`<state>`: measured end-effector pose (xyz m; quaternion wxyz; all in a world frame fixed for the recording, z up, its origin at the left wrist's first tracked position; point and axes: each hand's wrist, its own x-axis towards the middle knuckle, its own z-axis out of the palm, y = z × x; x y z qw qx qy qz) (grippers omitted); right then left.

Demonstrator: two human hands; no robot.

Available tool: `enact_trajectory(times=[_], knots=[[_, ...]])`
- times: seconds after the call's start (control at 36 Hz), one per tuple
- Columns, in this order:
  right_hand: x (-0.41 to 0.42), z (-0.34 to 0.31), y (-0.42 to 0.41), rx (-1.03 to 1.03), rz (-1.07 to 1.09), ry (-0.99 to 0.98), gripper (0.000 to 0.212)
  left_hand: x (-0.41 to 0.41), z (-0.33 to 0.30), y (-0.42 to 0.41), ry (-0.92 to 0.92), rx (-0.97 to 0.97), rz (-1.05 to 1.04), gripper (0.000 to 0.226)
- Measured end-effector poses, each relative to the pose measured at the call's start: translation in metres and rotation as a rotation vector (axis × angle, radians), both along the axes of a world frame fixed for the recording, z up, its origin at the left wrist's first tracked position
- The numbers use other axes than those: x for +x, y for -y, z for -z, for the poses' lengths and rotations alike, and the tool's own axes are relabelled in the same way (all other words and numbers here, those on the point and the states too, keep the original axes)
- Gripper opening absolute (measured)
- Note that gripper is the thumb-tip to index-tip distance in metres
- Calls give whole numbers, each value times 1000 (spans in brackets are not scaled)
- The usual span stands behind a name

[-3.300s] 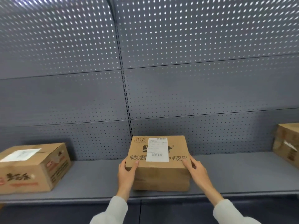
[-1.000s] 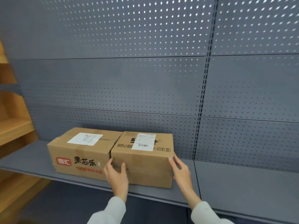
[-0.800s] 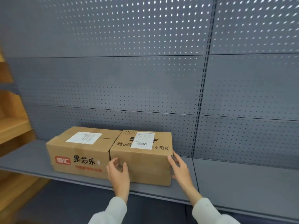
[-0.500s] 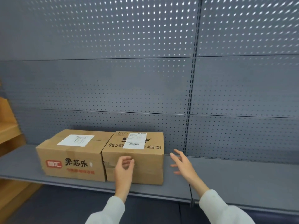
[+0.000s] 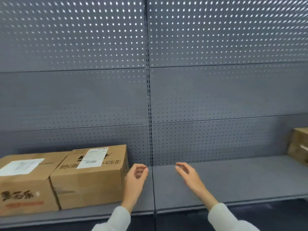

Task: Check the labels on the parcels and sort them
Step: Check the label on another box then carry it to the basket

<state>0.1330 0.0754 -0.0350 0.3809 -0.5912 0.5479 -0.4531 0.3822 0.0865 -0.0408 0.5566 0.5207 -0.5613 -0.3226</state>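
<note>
Both hands hover empty, left hand [image 5: 135, 178] and right hand [image 5: 189, 175] loosely open; the labelled parcel [image 5: 90, 175] sits at nine o'clock. Next, probably fetch the carton [image 5: 299, 145] at three o'clock.

PLACE: parcel storeroom or stockroom | BACKING: grey perforated metal shelving panels [image 5: 100, 97] with a slotted upright, beyond both hands | SURFACE: flat grey metal shelf [image 5: 233, 177] under the hands | STOCK: brown labelled cardboard cartons [image 5: 86, 179] left of the hands, touching side by side | MORE: brown cardboard box [image 5: 300, 145] far right
</note>
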Motion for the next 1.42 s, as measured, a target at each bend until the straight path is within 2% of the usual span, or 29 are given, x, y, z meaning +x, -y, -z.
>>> enact_trajectory(times=[0.72,0.97,1.42], knots=[[-420,-22,-12,-84,274,-40,15,-421,-1,48,20,82,223,3],[-531,-23,-29,-108,470,-30,10,-524,-6,64,-12,101,325,1],[-676,-19,-46,-70,792,65,29,-681,-5,111,-24,154,530,3]])
